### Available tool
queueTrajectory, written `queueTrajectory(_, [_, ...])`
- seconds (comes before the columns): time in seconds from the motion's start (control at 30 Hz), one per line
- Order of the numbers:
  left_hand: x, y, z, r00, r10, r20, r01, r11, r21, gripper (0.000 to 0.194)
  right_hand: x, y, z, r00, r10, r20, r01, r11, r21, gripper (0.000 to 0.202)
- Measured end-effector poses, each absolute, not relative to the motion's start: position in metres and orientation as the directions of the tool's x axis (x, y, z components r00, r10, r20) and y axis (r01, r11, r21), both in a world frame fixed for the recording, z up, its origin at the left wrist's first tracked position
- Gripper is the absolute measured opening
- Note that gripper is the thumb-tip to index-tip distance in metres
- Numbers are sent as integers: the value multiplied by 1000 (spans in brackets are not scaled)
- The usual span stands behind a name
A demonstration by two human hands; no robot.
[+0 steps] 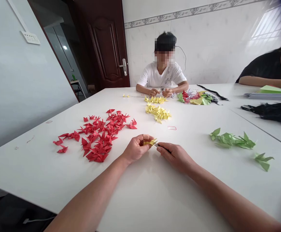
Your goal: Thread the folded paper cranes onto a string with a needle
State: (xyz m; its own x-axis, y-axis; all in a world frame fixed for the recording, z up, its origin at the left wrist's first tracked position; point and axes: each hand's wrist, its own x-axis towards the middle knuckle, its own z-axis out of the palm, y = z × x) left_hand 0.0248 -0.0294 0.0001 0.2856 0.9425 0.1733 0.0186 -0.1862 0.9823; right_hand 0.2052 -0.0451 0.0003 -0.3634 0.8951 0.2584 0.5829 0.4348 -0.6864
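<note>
My left hand (136,149) pinches a small folded yellow paper crane (152,142) between thumb and fingers. From the right, my right hand (176,156) grips a slim tool with a dark handle and metal tip (156,145); its exact kind is mostly hidden by the fingers. The tip meets the crane's right end. Left of my hands lies a spread pile of red paper cranes (103,130). Beyond them is a heap of yellow paper cranes (158,112). Several green paper cranes (232,140) lie to the right.
Across the white table (140,199) a person in a white shirt (163,75) handles small pieces beside a mixed-colour crane pile (198,97). Another person's dark sleeve (258,66) shows at right, near a paper stack (271,95) and black cords (273,111).
</note>
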Motion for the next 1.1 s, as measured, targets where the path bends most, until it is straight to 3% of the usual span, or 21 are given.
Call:
queueTrajectory(0.33, [24, -31, 2, 283, 948, 142, 34, -158, 987, 24, 205, -48, 3, -381, 895, 231, 565, 423, -708, 34])
queueTrajectory(0.5, [26, -33, 5, 245, 961, 130, 83, -155, 984, 33, 204, -49, 7, -231, 949, 214, 508, 305, -805, 48])
queueTrajectory(0.67, [29, -34, 2, 272, 953, 132, 199, -190, 961, 32, 201, -50, 5, -196, 948, 251, 498, 316, -808, 28])
queueTrajectory(0.77, [29, -34, 2, 263, 958, 115, 233, -179, 956, 35, 202, -46, 2, -187, 955, 230, 510, 294, -808, 29])
queueTrajectory(0.97, [27, -34, 10, 186, 980, 66, 187, -101, 977, 48, 204, -13, -1, 193, 976, 98, 351, 24, -936, 33])
queueTrajectory(1.1, [25, -32, 7, 203, 975, 88, 130, -116, 985, 50, 204, -5, -3, 139, 982, 128, 320, 78, -944, 37])
